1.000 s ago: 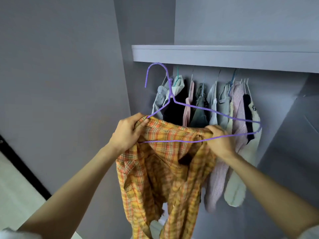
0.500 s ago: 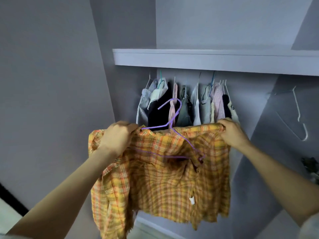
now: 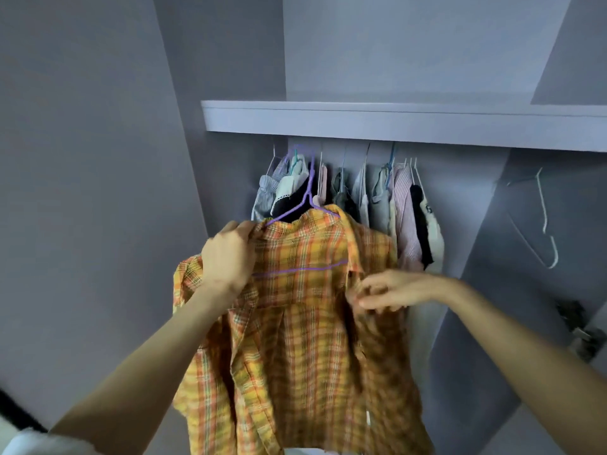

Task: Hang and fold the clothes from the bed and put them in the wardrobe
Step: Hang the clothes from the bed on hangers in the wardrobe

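An orange and yellow plaid shirt (image 3: 295, 323) hangs on a purple wire hanger (image 3: 307, 195) that I hold up in front of the open wardrobe. The hanger's hook stands upright before the hanging clothes, and its bottom bar shows through the shirt's open front. My left hand (image 3: 228, 256) grips the shirt's left shoulder over the hanger end. My right hand (image 3: 391, 292) pinches the shirt's front edge on the right, its fingers blurred.
Several garments (image 3: 361, 198) hang on hangers under a grey shelf (image 3: 394, 123). An empty white wire hanger (image 3: 545, 224) hangs on the right wardrobe wall. A metal hinge (image 3: 581, 330) sits lower right. The grey wall or door panel (image 3: 98, 192) fills the left.
The hanger's hook has swung upright and the shirt now sits over both hanger shoulders. My right hand dropped from the right shoulder to the front edge. My view shifted slightly left.
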